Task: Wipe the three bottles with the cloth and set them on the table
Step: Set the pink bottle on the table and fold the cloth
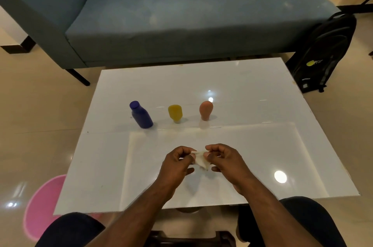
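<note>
Pinching a small white cloth (200,159), both hands, left (177,163) and right (224,161); 3 unlabelled bottles (175,113) beyond.

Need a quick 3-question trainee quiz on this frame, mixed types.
1. True or false: both hands pinch the small white cloth.
2. Which bottle stands farthest left on the glossy white table? A) dark blue plastic bottle B) yellow bottle C) peach bottle
3. Fill in: the black backpack leans against the teal ____.

Key: 1 true, left hand and right hand share the grip; 2 A; 3 sofa.
</note>
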